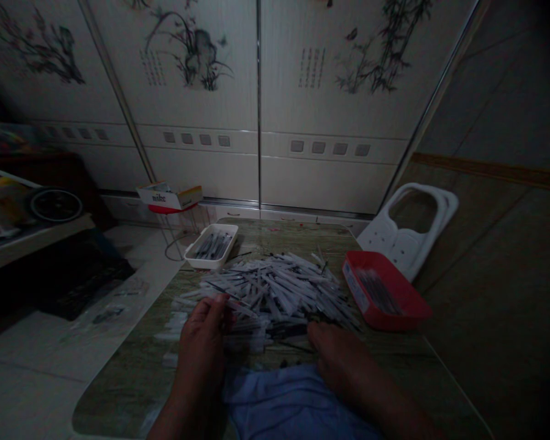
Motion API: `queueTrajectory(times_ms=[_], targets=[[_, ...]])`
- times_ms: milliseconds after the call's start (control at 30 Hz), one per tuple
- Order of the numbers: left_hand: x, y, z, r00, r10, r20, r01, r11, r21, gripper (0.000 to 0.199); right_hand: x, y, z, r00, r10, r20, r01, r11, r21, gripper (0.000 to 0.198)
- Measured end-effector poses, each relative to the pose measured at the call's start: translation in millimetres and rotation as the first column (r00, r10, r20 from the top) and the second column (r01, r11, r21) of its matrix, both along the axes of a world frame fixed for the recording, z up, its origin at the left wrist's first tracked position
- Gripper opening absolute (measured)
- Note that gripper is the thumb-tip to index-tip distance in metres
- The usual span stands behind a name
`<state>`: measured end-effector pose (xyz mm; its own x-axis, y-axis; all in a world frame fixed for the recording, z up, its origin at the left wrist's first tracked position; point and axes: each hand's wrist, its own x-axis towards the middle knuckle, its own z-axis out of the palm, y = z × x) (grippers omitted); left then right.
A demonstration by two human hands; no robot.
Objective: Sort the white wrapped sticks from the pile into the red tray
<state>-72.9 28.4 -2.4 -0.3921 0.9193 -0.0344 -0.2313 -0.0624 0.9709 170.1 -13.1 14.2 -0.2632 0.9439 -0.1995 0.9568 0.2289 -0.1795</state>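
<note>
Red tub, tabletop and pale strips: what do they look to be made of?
Red tub: likely plastic, given its even colour, smooth walls and rounded corners.
Tabletop: streaky wood-grain look; real wood or a printed surface, I can't tell.
Pale strips: perhaps thin plastic, whitish and smooth-looking, but the light is too dim to be sure.

Dimly lit interior. Upper frame: pale panels point(229, 110), separated by metallic strips point(258, 91) and decorated with dark plant paintings point(195, 52); rows of 4 small grey squares point(318, 147) run beneath. Right: a wall point(508, 256) crossed by a brown border strip point(486, 170), its far edge lost in shadow. Lower left: a pale tiled floor point(32, 373). Left edge: a shelf point(50, 236) with a light rim. Left of centre: a red-seated stool point(172, 209) with thin legs. Lower centre: a wood-grained table point(119, 385) with rounded corners. Right of centre: white plastic seating point(379, 235), tilted beside the wall.
</note>
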Motion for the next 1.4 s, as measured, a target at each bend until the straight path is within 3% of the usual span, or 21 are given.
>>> queueTrajectory(times_ms=[133,500,633,767,933,1033,1133,1233,1333,1400], targets=[[0,1,-0.1,0.999,-0.028,0.024,0.028,1.0,-0.014,0.038,-5,4,3,1.0,0.016,0.013,-0.015,0.999,-0.041,0.047],[-5,6,-1.3,0.996,-0.025,0.087,0.025,1.0,0.004,0.031,-15,9,17,0.992,0.113,0.05,-0.107,0.988,-0.114,0.043],[-5,5,1.8,0.993,-0.023,0.113,0.021,1.0,0.017,0.033,-11,6,15,0.992,0.111,0.053,-0.107,0.991,-0.084,0.045],[-8,4,2.6,0.995,-0.029,0.096,0.026,0.999,0.029,0.035,0,1,23,0.996,0.09,0.015,-0.09,0.996,-0.01,0.033],[-6,0,13.4,0.997,-0.024,0.07,0.018,0.996,0.084,0.034,18,-2,40,0.974,0.004,-0.229,0.037,0.985,0.171,0.013],[-1,-5,24.8,0.999,-0.006,0.045,0.0,0.991,0.136,0.031,24,-6,41,0.882,-0.043,-0.469,0.129,0.98,0.154,0.024],[5,-11,31.9,1.0,-0.013,0.023,0.008,0.98,0.2,0.027,21,-11,37,0.737,-0.132,-0.663,0.253,0.963,0.09,0.029],[9,-16,31.1,0.995,-0.011,-0.099,0.032,0.976,0.214,0.03,15,-16,35,0.603,-0.164,-0.78,0.324,0.944,0.052,0.057],[10,-16,23.8,0.942,-0.002,-0.336,0.083,0.97,0.227,0.031,10,-21,37,0.486,-0.195,-0.852,0.297,0.954,-0.049,0.039],[11,-15,17.1,0.847,0.019,-0.531,0.154,0.948,0.28,0.028,8,-25,39,0.363,-0.242,-0.9,0.239,0.957,-0.161,0.034]])
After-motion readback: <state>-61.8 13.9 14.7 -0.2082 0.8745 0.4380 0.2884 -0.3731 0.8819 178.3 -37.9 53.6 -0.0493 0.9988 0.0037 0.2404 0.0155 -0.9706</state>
